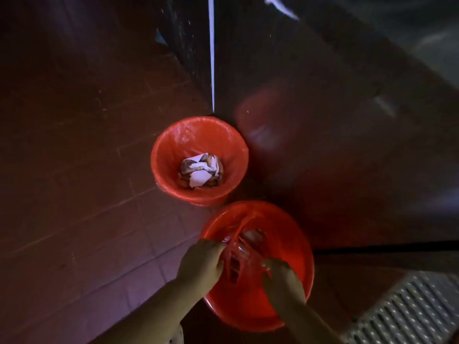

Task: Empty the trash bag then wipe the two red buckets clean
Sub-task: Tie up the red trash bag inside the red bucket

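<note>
Fingers of the left hand (201, 263) curled round a gathered strand of the red trash bag (234, 254), fingers of the right hand (282, 279) pinching the opposite edge of the same film, both working inside the near red bucket (293, 234). Bag mouth bunched toward the middle of that bucket, with some waste showing dimly through the plastic beneath. Best handled by drawing the remaining edge in from the rim all round before any lift, keeping both grips high on the gathered neck so nothing spills, then rising straight up clear of the bucket wall; thin film likely to tear under a sideways tug. Just beyond the near bucket, almost touching it, the far red bucket (171, 142), lined too, crumpled paper and scraps (201, 171) at its bottom, not yet emptied. Tiled floor (87, 194) left of the near bucket, a perforated metal panel (409, 311) to its right.
</note>
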